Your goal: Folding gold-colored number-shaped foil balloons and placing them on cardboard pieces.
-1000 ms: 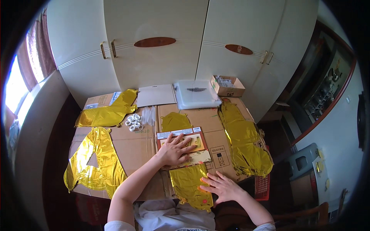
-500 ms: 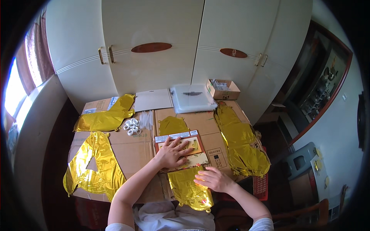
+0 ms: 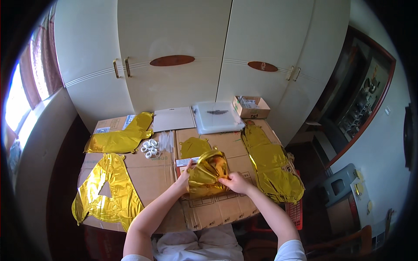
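A gold foil balloon (image 3: 204,176) is bunched and folded up over a printed card (image 3: 187,162), whose top edge shows behind it. My right hand (image 3: 236,182) pinches the balloon's right side between thumb and fingers. My left hand (image 3: 183,179) is closed at the left edge of the card and foil, a digit pointing up along the card; its other fingers are partly hidden. Beyond the card lies another piece of gold foil (image 3: 194,147), flat on the cardboard. An A-shaped gold foil balloon (image 3: 115,182) lies to the left.
Flattened cardboard (image 3: 156,174) covers the table. Further gold foil balloons lie at the back left (image 3: 119,138) and right (image 3: 272,165). White ribbon rolls (image 3: 150,148), clear straws (image 3: 166,141), a translucent plastic case (image 3: 217,119) and a small open box (image 3: 251,108) stand toward the back.
The foil's near part, flat before, is now lifted and folded over the card. My right hand has closed on it and moved up; my left hand has shifted from the card's top to its left edge.
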